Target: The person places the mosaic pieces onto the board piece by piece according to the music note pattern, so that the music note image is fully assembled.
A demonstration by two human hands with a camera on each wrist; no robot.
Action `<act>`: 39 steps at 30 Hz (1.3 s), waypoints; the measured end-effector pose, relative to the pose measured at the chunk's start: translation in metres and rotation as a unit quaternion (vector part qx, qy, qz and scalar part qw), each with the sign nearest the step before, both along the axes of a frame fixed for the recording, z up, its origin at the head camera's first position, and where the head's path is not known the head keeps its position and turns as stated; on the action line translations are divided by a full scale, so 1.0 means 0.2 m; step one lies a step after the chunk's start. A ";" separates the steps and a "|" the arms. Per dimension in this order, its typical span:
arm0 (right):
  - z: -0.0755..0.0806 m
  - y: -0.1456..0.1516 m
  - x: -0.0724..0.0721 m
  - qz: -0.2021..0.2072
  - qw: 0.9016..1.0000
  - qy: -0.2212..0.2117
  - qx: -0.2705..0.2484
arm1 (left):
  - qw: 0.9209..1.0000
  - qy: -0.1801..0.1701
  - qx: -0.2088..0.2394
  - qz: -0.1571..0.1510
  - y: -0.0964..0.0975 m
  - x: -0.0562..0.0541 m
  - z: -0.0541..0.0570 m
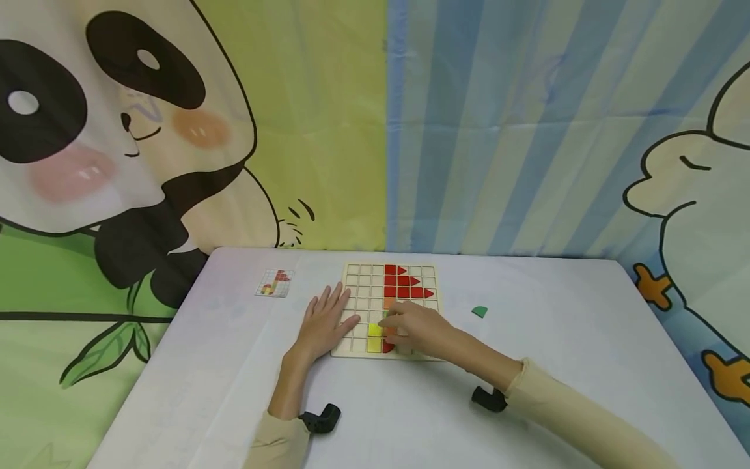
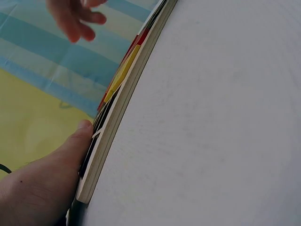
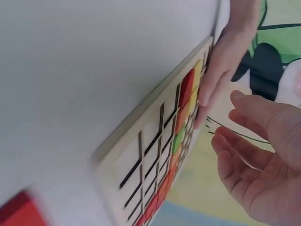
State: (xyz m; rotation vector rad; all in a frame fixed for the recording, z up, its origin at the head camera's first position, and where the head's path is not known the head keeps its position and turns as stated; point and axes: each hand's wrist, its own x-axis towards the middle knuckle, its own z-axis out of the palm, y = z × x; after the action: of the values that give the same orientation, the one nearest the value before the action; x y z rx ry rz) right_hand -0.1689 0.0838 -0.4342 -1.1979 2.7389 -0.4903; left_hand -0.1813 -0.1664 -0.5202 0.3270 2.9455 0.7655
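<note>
Loosely curled, right hand (image 1: 423,327) hovers; left (image 1: 326,319) touches board (image 1: 364,303).

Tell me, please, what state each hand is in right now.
Left hand: open, resting at the grid board's left edge.
Right hand: open, fingers loosely bent over the board, nothing visibly held.

One gridded board (image 1: 359,309) is seen; on it, three red pointed pieces (image 1: 415,281) and two yellow squares (image 1: 374,330) are counted. One card (image 1: 273,284) is laid left of the board, one green piece (image 1: 479,311) right.
</note>
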 end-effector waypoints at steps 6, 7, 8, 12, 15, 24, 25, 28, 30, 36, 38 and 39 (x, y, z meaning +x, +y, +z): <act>0.00 0.28 0.14 -0.036 0.999 0.010 -0.006 | 1.000 -0.004 0.011 -0.004 0.01 -0.01 0.01; 0.00 0.33 0.17 -0.043 0.999 0.011 -0.007 | 1.000 -0.005 0.013 -0.006 0.01 -0.01 0.01; -0.01 0.37 0.19 -0.051 0.999 0.015 -0.006 | 1.000 -0.007 0.011 -0.007 0.01 -0.01 0.01; -0.03 0.55 0.26 -0.097 0.995 0.024 0.006 | 1.000 -0.004 0.007 -0.009 0.00 -0.02 0.00; -0.03 0.65 0.29 -0.135 0.990 0.029 0.015 | 1.000 0.001 0.005 -0.010 0.00 -0.02 0.01; -0.05 0.85 0.32 -0.184 0.982 0.013 0.027 | 1.000 -0.002 0.004 -0.008 0.00 -0.02 0.01; -0.05 0.86 0.32 -0.185 0.982 0.008 0.029 | 1.000 -0.001 0.005 -0.008 0.00 -0.02 0.01; -0.07 0.88 0.33 -0.194 0.980 -0.009 0.035 | 1.000 -0.001 0.005 -0.006 0.00 -0.02 0.01; -0.08 0.88 0.33 -0.197 0.980 -0.016 0.034 | 1.000 -0.002 0.008 -0.005 0.00 -0.01 0.01; -0.11 0.85 0.33 -0.184 0.983 0.020 0.009 | 1.000 -0.006 0.011 -0.004 -0.01 -0.01 0.01; -0.11 0.82 0.33 -0.172 0.984 0.041 -0.004 | 1.000 -0.004 0.011 -0.004 -0.01 0.00 0.01; -0.12 0.81 0.32 -0.166 0.985 0.050 -0.011 | 1.000 -0.003 0.010 -0.004 -0.01 0.00 0.00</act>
State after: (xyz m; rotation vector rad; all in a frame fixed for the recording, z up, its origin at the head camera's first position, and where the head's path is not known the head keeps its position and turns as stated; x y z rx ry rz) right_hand -0.1041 0.2461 -0.4574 -0.7881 3.0423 -0.5051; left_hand -0.1815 -0.1682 -0.5193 0.3357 2.9305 0.7938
